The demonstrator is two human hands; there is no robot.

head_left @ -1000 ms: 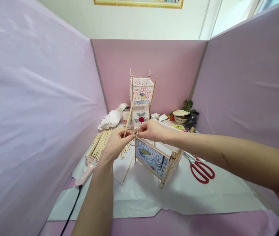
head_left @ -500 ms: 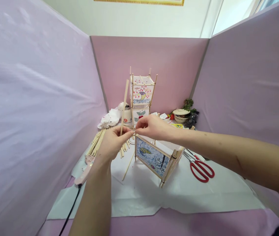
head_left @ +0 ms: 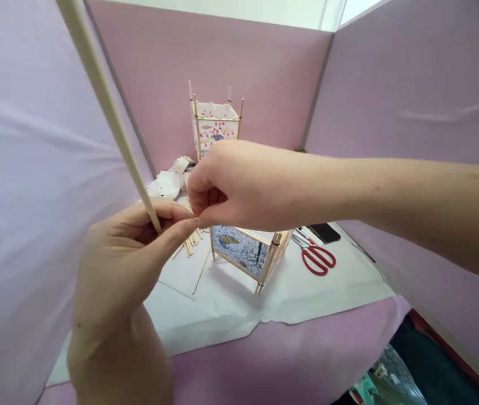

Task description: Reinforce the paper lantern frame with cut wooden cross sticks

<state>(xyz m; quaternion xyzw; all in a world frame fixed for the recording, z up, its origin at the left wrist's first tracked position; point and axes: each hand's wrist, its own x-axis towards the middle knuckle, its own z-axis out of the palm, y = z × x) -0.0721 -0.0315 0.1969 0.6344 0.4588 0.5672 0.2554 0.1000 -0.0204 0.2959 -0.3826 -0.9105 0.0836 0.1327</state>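
Note:
My left hand (head_left: 115, 270) is closed on a pale wooden stick (head_left: 104, 101), which slants up to the left towards me. Its thumb and forefinger meet the fingertips of my right hand (head_left: 243, 185). That hand is closed in a pinch, and whatever lies between the fingertips is too small to make out. Below and beyond the hands stands a stick frame with a blue patterned panel (head_left: 239, 253), its upper left part covered by my right hand. Behind it rises a taller stick frame with pink-flowered panels (head_left: 218, 126), its lower part hidden.
Red-handled scissors (head_left: 319, 260) lie right of the blue-panelled frame, near a black flat object (head_left: 326, 232). Loose sticks (head_left: 189, 246) lie behind my left hand, with crumpled white material (head_left: 166, 184) farther back. A white sheet (head_left: 218, 320) covers the table between lilac side walls.
Both hands have come up closer to the camera, fingertips still together. The stick in my left hand now leans further left. The view has turned, so the frames and scissors sit farther left in it.

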